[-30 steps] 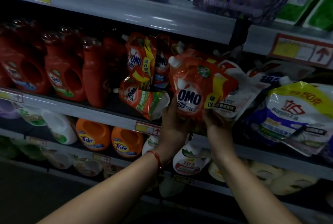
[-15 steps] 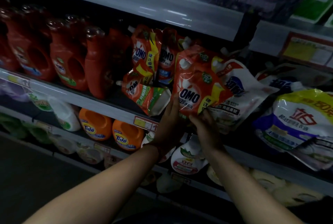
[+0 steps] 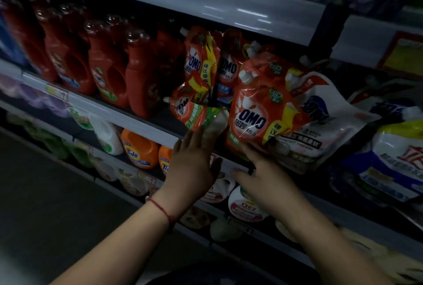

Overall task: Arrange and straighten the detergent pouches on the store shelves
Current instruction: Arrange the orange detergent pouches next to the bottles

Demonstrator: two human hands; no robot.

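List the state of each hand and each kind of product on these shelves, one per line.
Left hand: open, fingers straight, just below the fallen pouch.
Right hand: open, fingers under the big OMO pouch.
Big OMO pouch: upright, tilted slightly.
Fallen pouch: lying on its side.
White pouch: leaning right.
Red bottles: upright, in rows.
Tide bottles: upright, lower shelf.

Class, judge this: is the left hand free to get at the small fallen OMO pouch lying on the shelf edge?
Probably yes: the left hand is open, its fingertips just below the fallen pouch, with nothing between them.
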